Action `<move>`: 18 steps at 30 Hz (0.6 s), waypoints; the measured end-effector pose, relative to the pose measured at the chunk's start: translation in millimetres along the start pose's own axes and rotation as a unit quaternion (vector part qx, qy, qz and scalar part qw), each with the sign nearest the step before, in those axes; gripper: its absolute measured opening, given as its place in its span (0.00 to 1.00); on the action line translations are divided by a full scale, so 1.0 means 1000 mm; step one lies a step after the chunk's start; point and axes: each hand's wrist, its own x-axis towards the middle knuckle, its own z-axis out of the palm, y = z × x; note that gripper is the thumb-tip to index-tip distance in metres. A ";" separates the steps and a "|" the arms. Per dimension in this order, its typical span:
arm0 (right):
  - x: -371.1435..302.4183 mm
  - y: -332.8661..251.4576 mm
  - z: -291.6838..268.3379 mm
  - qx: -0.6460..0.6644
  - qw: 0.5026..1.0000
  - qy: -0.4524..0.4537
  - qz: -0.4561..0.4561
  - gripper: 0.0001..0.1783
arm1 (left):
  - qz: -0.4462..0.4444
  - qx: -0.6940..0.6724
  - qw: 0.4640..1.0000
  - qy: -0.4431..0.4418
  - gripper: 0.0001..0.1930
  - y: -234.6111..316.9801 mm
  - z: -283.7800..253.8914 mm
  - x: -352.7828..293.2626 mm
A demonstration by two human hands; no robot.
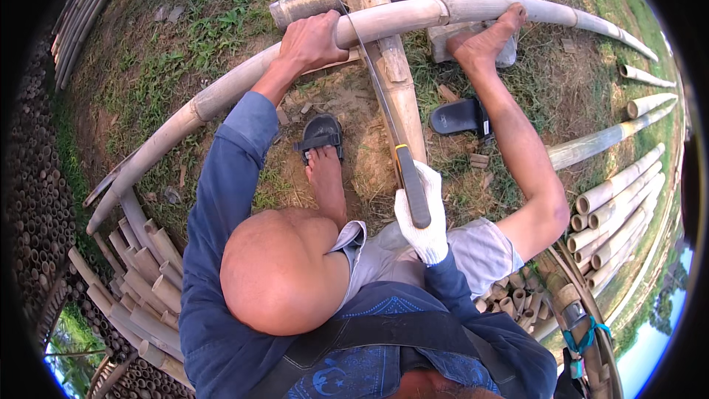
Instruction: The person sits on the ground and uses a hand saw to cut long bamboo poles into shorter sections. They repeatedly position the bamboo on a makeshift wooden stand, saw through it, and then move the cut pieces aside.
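Note:
A long pale bamboo pole [402, 17] runs from side to side in front of me, over a split bamboo support [399, 96]. Bare and ungloved, my left hand [313, 41] grips the pole just left of where the saw blade meets it. In a white knitted glove, my right hand [427, 214] is closed round the dark grey and yellow handle of a hand saw [412, 185]. Its narrow blade stretches away from me and lies against the pole. My bare right foot [491, 37] presses on the pole farther right.
A short thick bamboo piece [310, 9] lies crosswise under the support. An empty black sandal [456, 117] sits on the ground; my left foot wears the other sandal [322, 133]. Cut bamboo tubes [151, 281] are piled at left, with more poles [617, 210] at right.

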 end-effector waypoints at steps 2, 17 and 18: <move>-0.053 0.004 -0.020 -0.044 0.999 0.005 -0.030 0.38 | -0.008 0.007 1.000 -0.004 0.32 -0.016 -0.002 0.011; -0.002 0.019 -0.009 0.007 0.995 0.044 -0.091 0.35 | 0.029 -0.054 0.998 -0.007 0.36 -0.028 -0.001 0.019; -0.043 0.018 -0.023 -0.047 0.996 0.037 -0.070 0.36 | 0.024 -0.066 0.997 -0.018 0.35 -0.032 0.006 0.016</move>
